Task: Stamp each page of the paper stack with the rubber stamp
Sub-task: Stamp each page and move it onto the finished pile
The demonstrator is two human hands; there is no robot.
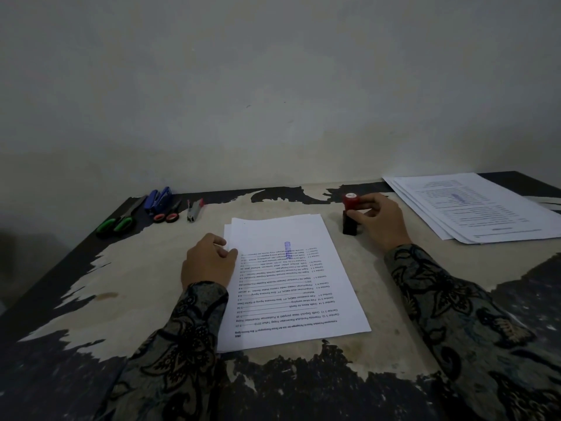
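Top page of paper stack point(299, 287) stamped; right hand point(378, 221) grips rubber stamp point(350, 212); left hand point(208, 261), fingers apparently pinching the page's edge, next lifts it.

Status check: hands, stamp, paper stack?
Right hand grips stamp, off the page. Left hand pinches stack edge. Top page already stamped.
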